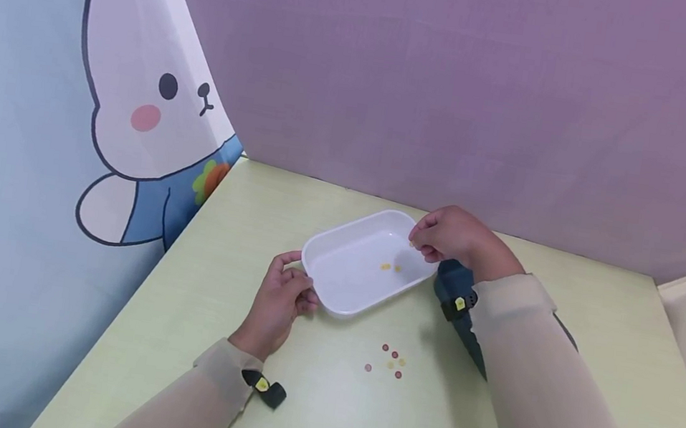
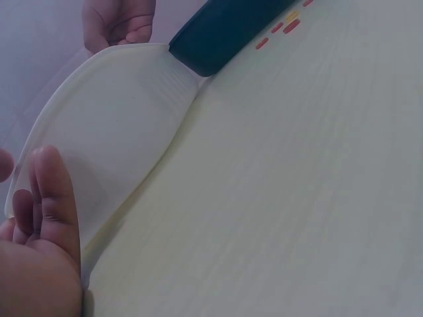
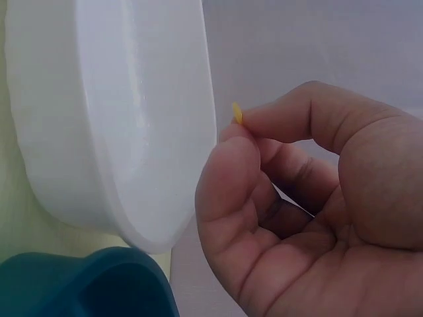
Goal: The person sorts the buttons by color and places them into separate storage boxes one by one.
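Observation:
A white rectangular tray (image 1: 340,282) with rounded corners sits on the table, with a few small yellow discs (image 1: 385,266) on its floor. My left hand (image 1: 281,300) holds the tray's left end, thumb at the rim and fingers along the outer wall. Over the tray's far right corner, my right hand (image 1: 450,237) pinches a small yellow disc (image 3: 237,113) between thumb and forefinger. In the right wrist view the disc's edge pokes out above the fingertips, just past the tray's rim.
A dark teal container (image 1: 475,333) stands against the tray's right end, partly hidden under my right forearm. Several small red discs (image 1: 394,354) and yellow discs (image 1: 402,362) lie on the table in front of the tray. A purple wall (image 1: 463,92) rises behind the table.

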Motion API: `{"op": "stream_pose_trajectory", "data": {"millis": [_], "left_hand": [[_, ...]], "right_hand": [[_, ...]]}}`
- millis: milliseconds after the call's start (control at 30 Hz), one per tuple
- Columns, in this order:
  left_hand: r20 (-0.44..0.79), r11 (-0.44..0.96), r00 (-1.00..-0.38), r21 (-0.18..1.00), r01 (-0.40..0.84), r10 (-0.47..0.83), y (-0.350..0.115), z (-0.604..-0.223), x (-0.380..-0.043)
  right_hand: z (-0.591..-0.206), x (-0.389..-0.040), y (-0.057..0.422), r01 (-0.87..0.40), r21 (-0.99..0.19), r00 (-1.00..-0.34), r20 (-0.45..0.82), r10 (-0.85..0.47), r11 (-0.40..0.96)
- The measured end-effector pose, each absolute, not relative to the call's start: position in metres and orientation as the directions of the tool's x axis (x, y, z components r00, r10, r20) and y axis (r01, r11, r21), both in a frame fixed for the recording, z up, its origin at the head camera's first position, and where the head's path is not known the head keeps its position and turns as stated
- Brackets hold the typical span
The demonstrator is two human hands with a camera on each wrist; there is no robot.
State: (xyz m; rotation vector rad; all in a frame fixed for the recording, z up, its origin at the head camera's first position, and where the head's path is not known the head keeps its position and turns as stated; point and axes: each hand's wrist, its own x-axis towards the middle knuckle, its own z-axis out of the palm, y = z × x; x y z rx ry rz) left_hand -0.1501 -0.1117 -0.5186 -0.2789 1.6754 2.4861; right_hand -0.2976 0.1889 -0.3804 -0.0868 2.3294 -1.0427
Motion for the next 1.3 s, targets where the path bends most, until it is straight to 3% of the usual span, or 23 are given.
{"op": "stream_pose_trajectory", "data": {"millis": [500, 1300], "left_hand": [[-0.226, -0.37, -0.974, 0.905, -0.211, 0.002, -0.114, -0.522, -0.151], [-0.225, -0.371, -0.974, 0.905, -0.208, -0.003, -0.116, -0.522, -0.151]], "right_hand": [[-0.38, -0.295, 0.19, 0.181, -0.698, -0.832, -0.485, -0.271, 0.693], [-0.361, -0.257, 0.204, 0.029, -0.682, -0.845, -0.407, -0.346, 0.731]]}}
